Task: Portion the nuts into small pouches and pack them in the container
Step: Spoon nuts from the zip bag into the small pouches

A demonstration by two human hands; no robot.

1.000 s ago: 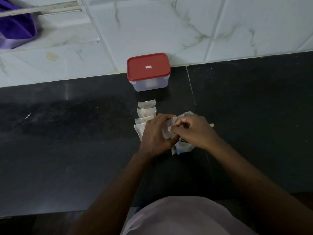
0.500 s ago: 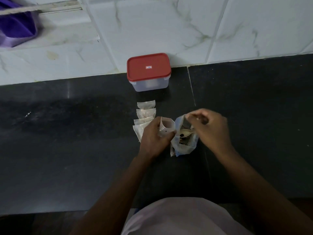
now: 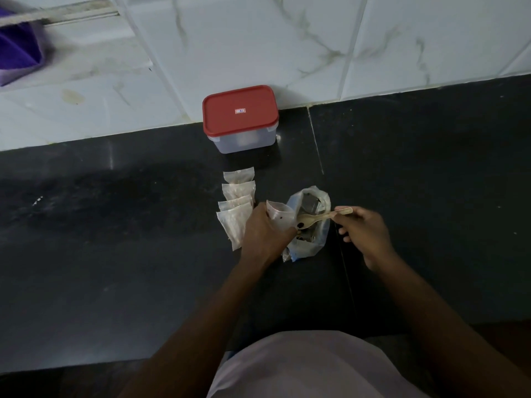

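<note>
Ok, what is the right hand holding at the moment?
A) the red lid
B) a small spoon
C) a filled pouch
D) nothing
B: the right hand pinches the spoon by its handle, with the bowl over the open nut bag, while the left hand holds a small pouch beside it.

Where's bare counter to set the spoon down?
Bare counter left of the pouch row and right of the right hand, up to the wall tiles. Crowded: centre strip from container to nut bag and left hand.
</note>
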